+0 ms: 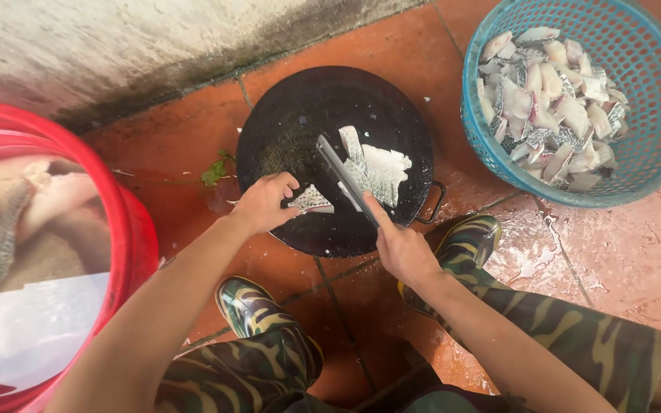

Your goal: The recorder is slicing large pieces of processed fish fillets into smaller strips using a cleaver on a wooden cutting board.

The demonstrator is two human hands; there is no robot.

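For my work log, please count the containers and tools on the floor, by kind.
Red tub: 1
Blue basket: 1
Round black board: 1
Knife: 1
Total: 4
The right hand grips the knife; the left hand holds a fish piece.

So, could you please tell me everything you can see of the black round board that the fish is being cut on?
The black round board lies flat on the orange tiled floor, beside a stained wall. It looks dark, worn and wet, with pale specks, and a small loop handle sticks out at its right edge. Scaly fish pieces rest on it. The left hand pins one piece down; the right hand lays a knife across it.
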